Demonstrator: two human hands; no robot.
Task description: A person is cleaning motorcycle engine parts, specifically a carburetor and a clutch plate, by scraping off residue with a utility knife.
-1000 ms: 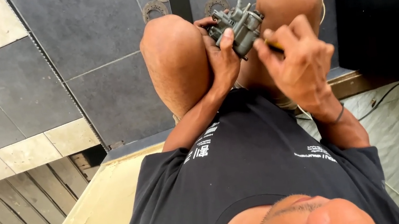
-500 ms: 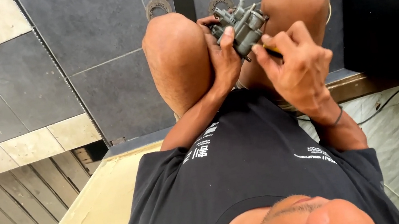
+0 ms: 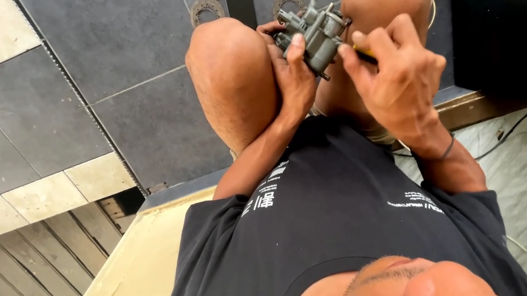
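We see the grey metal part up between the knees, clamped in the left hand, its long axis tilted away, while the right hand, just right, pinches a thin yellow-handled tool against its side

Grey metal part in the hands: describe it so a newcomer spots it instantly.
Find the two bare knees above the black shirt. Between them the left hand grips the grey metal part, a lumpy cast body with stubby tubes, unlike the flat rings on the floor tiles.

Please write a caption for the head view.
Left hand grips grey carburetor; right hand applies a tool.
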